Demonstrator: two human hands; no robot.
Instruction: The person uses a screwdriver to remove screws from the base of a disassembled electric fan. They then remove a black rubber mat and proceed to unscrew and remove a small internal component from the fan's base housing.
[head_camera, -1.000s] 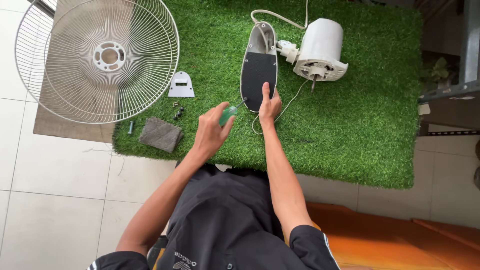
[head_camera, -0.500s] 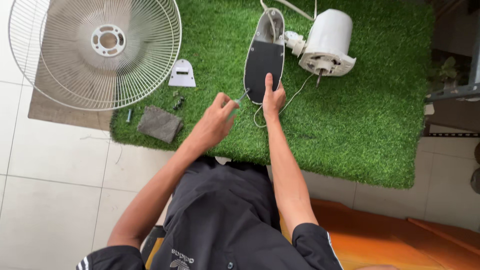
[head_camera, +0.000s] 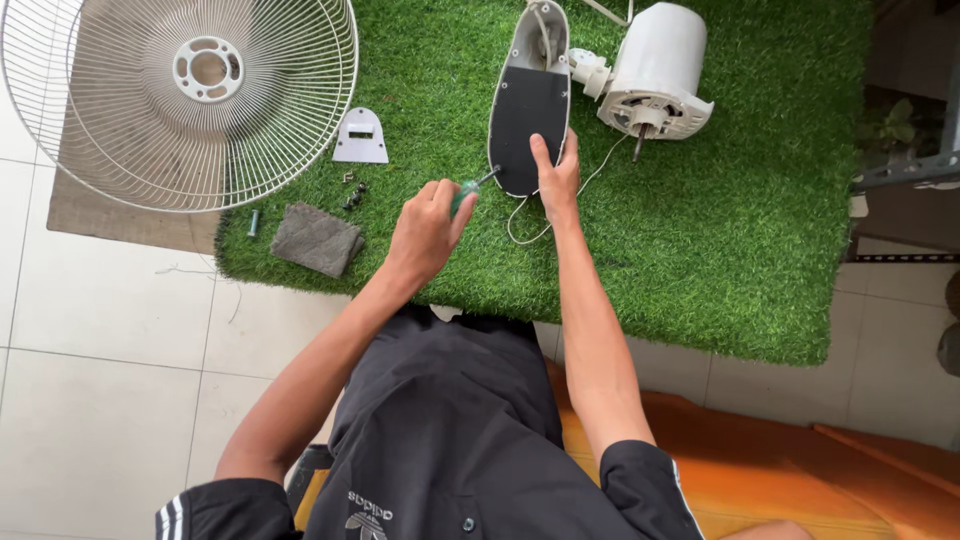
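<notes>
Left hand (head_camera: 425, 228): mine, fingers curled shut around the green handle of a screwdriver (head_camera: 468, 190); its thin shaft points up and right, tip touching the lower left edge of the fan base.

Right hand (head_camera: 556, 177): mine, laid flat with fingers pressed together on the near end of the fan base, thumb on the dark plate.

Fan base (head_camera: 530, 100): long oval, white shell, dark underside plate facing up; lies on the green artificial-grass mat (head_camera: 740, 230), between my hands and the motor housing.

Motor housing (head_camera: 655, 72): white, cylindrical, on its side just right of the base, joined to it at the neck, shaft end towards me. A thin white cord (head_camera: 520, 225) loops on the mat under my right hand.

Wire fan guard (head_camera: 185, 95): round, white, lying flat, half on the mat, half on the tiled floor (head_camera: 90, 350).

Small items, left of my hands: a white bracket plate (head_camera: 361, 137), loose dark screws (head_camera: 352, 192), a grey folded cloth (head_camera: 317, 239).
</notes>
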